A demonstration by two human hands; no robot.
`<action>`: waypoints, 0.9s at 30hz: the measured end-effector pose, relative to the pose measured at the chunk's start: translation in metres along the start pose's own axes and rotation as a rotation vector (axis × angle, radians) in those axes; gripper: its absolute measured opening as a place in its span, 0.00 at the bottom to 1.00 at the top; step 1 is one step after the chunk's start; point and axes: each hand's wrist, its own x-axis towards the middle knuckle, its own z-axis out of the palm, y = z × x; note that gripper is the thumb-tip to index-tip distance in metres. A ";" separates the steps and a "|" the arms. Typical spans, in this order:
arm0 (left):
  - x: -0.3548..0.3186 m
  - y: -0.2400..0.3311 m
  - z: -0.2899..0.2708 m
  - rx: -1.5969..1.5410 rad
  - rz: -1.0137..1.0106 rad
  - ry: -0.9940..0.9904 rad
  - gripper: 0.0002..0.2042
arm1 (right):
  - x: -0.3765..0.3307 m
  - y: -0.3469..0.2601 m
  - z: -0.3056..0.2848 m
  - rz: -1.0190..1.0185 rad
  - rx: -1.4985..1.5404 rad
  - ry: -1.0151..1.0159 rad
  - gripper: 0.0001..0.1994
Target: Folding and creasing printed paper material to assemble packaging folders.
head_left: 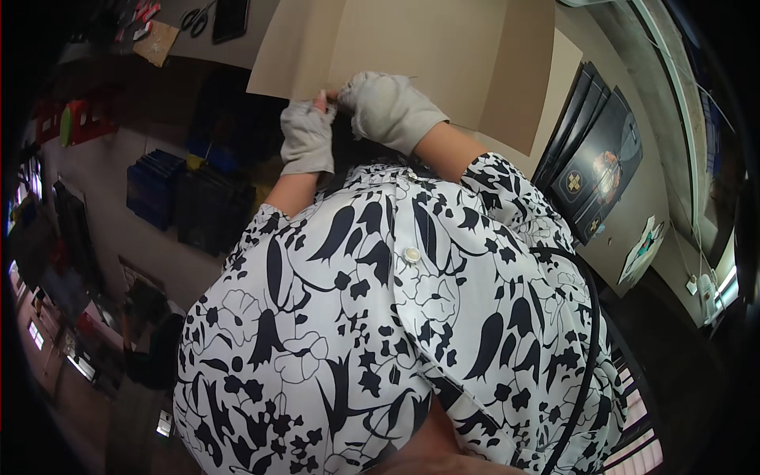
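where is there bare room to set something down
A narrow strip of tabletop looks bare between the phone and brown sheet; more right of the black stack. Crowded: around the scissors, and the sheet's near edge, at left hand and right hand.

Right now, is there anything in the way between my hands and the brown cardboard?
Nothing visible, apart from the pale gloves you wear. Your left hand and right hand are both at the near edge of the brown cardboard. The scissors lie off to its left, out of the way.
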 end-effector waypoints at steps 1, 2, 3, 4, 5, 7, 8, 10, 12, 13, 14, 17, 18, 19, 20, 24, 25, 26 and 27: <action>-0.009 0.008 0.005 -0.075 -0.040 0.001 0.12 | -0.003 -0.008 -0.017 0.001 -0.106 -0.104 0.14; -0.014 0.031 -0.004 0.143 0.132 -0.039 0.13 | -0.005 -0.006 -0.024 0.003 -0.109 -0.105 0.14; -0.013 0.029 -0.004 0.139 0.132 -0.039 0.13 | -0.009 -0.003 -0.029 0.006 -0.158 -0.216 0.16; -0.013 0.025 -0.005 0.239 0.272 -0.092 0.15 | -0.013 0.001 -0.033 0.009 -0.207 -0.328 0.20; -0.013 0.023 -0.006 0.336 0.417 -0.143 0.19 | -0.016 0.014 -0.030 0.012 -0.212 -0.326 0.20; -0.014 0.022 -0.004 0.367 0.455 -0.119 0.23 | -0.018 0.053 -0.015 0.170 0.733 -0.163 0.25; -0.016 0.020 -0.008 0.425 0.437 -0.131 0.22 | -0.026 0.042 -0.038 0.453 0.930 -0.245 0.29; -0.005 0.026 -0.008 0.464 0.456 -0.152 0.21 | -0.035 0.059 -0.006 0.600 1.274 -0.029 0.32; -0.005 0.026 -0.006 0.661 0.595 -0.189 0.21 | -0.029 0.068 0.031 0.582 1.615 0.397 0.31; -0.008 0.023 -0.004 0.659 0.588 -0.191 0.21 | -0.032 0.070 0.037 0.588 1.614 0.390 0.31; -0.008 0.019 -0.004 0.657 0.607 -0.185 0.21 | -0.031 0.059 0.024 0.702 1.248 0.313 0.29; -0.003 0.019 -0.004 0.583 0.630 -0.195 0.19 | -0.027 0.085 0.040 0.834 0.868 0.138 0.26; -0.005 0.015 -0.008 0.513 0.573 -0.190 0.22 | -0.026 0.088 0.036 0.757 0.774 0.087 0.28; -0.006 0.011 -0.011 0.444 0.516 -0.184 0.24 | -0.027 0.090 0.032 0.678 0.682 0.036 0.30; -0.008 0.015 -0.016 0.543 0.554 -0.134 0.27 | -0.025 0.089 0.027 0.702 0.684 -0.043 0.33; 0.008 -0.006 -0.020 0.505 0.319 -0.146 0.33 | -0.016 0.108 0.044 0.621 0.488 -0.101 0.37; 0.009 -0.008 -0.019 0.503 0.320 -0.150 0.33 | -0.018 0.110 0.049 0.625 0.488 -0.100 0.37; 0.015 -0.010 -0.022 0.494 0.315 -0.185 0.33 | -0.016 0.109 0.051 0.622 0.421 -0.094 0.35; 0.018 -0.012 -0.024 0.485 0.310 -0.221 0.33 | -0.014 0.108 0.053 0.618 0.353 -0.087 0.33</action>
